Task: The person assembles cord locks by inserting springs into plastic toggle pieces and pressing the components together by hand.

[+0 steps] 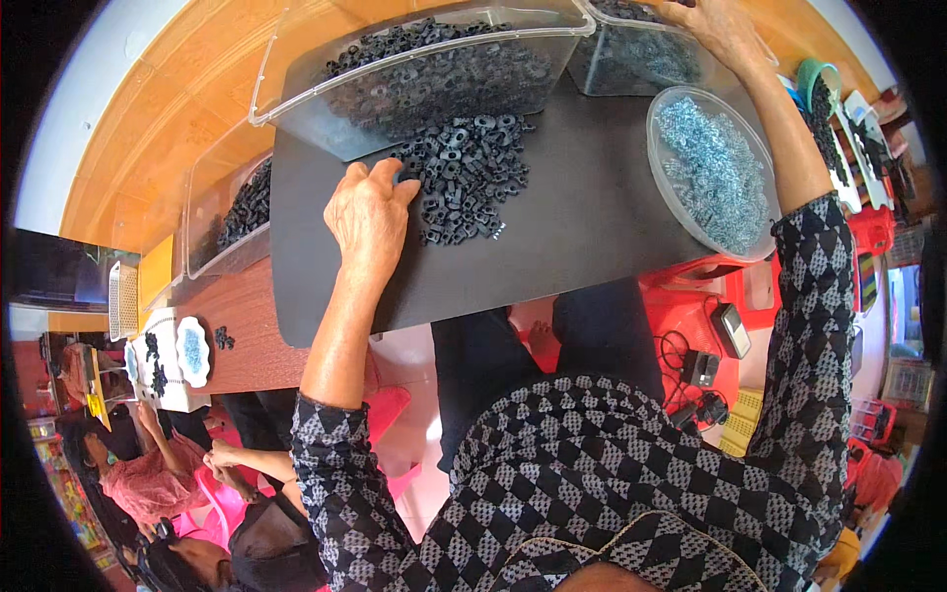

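black parts (473,178) | left hand (370,212) curled beside them | right hand (718,32) outstretched near bin (631,81) | each grip unclear

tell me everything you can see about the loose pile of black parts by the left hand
The pile is an uneven heap of small black pieces that look like plastic, many with round holes. It lies on the dark board, on the near side of a clear bin. The left hand has its fingertips at the left edge; tiny silvery bits lie at the lower right.
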`<state>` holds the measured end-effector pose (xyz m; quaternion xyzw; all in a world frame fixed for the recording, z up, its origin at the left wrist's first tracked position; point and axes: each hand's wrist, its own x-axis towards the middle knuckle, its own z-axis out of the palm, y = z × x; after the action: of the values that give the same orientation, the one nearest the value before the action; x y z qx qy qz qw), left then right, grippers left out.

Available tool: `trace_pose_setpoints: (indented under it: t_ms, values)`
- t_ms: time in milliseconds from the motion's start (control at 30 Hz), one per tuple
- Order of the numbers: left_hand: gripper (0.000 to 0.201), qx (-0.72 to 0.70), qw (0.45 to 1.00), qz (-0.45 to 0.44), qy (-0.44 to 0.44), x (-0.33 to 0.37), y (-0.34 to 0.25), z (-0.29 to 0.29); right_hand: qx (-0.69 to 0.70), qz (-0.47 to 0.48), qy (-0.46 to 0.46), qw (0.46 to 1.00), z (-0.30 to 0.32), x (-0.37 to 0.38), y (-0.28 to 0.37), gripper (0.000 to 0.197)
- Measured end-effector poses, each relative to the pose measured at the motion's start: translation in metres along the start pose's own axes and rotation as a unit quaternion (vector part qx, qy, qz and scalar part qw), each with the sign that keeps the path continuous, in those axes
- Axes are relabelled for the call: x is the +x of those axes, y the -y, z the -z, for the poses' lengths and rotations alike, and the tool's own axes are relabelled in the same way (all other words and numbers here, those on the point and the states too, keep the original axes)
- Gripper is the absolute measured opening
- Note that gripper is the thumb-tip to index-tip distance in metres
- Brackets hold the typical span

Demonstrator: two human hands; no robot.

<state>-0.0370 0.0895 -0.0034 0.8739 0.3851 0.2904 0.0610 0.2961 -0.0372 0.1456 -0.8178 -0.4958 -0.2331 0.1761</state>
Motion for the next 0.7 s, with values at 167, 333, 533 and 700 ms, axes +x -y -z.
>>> trace_pose_setpoints:
  t_ms: [167, 333, 533, 700]
  values:
    - [0.018, -0.009, 0.999, 0.012, 0.044, 0.009, 0.003, -0.009, 0.032, 0.015, -0.014, 0.999, -0.002, -0.003, -0.006, 0.045]
    - [0.017, -0.16, 0.981, 0.111, 0.024, -0.002, 0.033, 0.003, 0.028, 0.114, -0.139, 0.983, -0.013, -0.027, 0.018, 0.035]
    - [0.022, -0.384, 0.89, 0.237, 0.063, -0.017, 0.009, 0.022, 0.225, 0.251, -0.04, 0.941, -0.05, -0.12, 0.077, 0.013]
    - [0.018, -0.519, 0.819, 0.241, 0.032, -0.049, -0.015, 0.031, 0.336, 0.205, 0.066, 0.917, -0.069, -0.16, 0.11, 0.016]
